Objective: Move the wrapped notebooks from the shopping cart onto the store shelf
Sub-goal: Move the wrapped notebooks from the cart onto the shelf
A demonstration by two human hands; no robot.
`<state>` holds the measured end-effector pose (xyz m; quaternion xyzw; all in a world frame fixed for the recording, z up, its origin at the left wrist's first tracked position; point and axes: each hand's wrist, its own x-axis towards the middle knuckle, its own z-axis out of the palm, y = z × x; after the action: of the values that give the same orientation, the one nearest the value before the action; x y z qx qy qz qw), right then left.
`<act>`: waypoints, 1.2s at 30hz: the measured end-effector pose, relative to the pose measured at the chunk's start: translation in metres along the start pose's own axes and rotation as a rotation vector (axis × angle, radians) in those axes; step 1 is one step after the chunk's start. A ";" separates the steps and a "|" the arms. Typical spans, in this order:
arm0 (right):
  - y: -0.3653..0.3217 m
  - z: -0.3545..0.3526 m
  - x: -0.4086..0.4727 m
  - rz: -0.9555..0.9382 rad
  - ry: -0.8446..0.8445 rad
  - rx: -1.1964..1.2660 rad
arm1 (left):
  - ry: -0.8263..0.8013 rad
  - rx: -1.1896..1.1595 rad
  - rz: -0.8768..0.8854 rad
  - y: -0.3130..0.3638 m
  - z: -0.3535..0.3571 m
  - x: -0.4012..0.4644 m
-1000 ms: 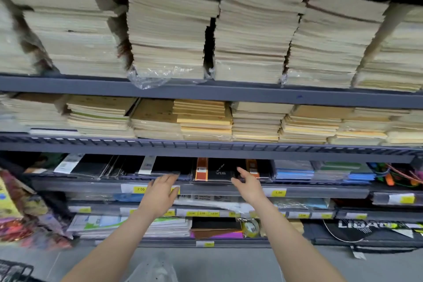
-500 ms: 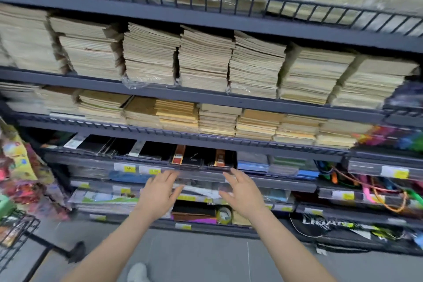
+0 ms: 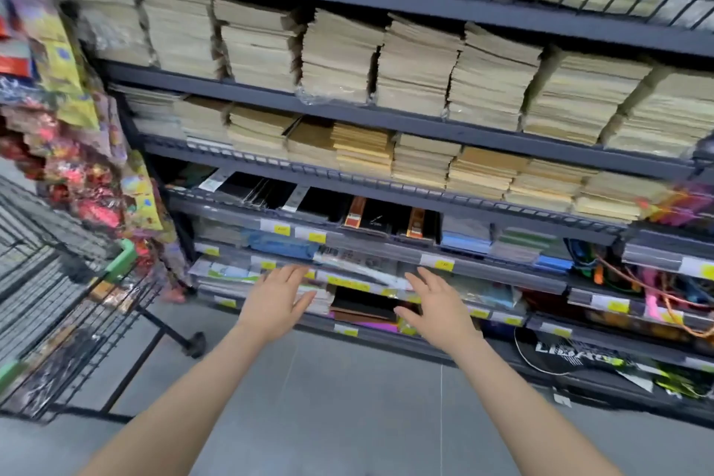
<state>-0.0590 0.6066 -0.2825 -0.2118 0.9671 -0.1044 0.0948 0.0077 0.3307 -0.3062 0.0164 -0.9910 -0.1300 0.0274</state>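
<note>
Now the store shelf [image 3: 386, 120] fills most of the view, a dark metal rack whose upper tiers hold tall stacks of tan notebooks [image 3: 340, 58], some in clear wrap, and whose lower tiers hold black folders, blue pads and yellow price tags [image 3: 282, 230]. Compared with half a second earlier, the view has swung left and pulled back: more grey floor [image 3: 328, 398] shows, and the shopping cart [image 3: 77, 301], then only a corner at the lower left, now takes up much of the left edge. Its black wire side and green trim are plain, but it is cut off by the frame and blurred, so whatever lies inside cannot be made out. Colourful packets [image 3: 77, 166] hang beside the rack's left end.

Both arms reach forward, as before. The left hand [image 3: 276, 303] is spread flat and empty, fingers apart, in front of the low tiers. The right hand [image 3: 432, 311] is likewise spread and holds nothing. Both have drawn lower against the rack than earlier and touch no tier. The right end of the rack, with tangled orange cords [image 3: 637, 282], is smeared by motion.
</note>
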 end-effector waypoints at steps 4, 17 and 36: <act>-0.053 0.025 -0.025 0.003 -0.004 0.008 | 0.024 0.000 -0.004 -0.036 -0.008 -0.053; -0.225 0.083 -0.088 -0.086 -0.013 0.087 | 0.081 -0.025 -0.209 -0.181 -0.051 -0.234; -0.381 0.193 0.064 -0.177 -0.268 0.142 | -0.055 -0.036 -0.383 -0.367 -0.045 -0.207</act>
<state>0.0765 0.2096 -0.3849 -0.3009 0.9136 -0.1513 0.2280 0.2263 -0.0270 -0.3683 0.2007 -0.9676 -0.1510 -0.0247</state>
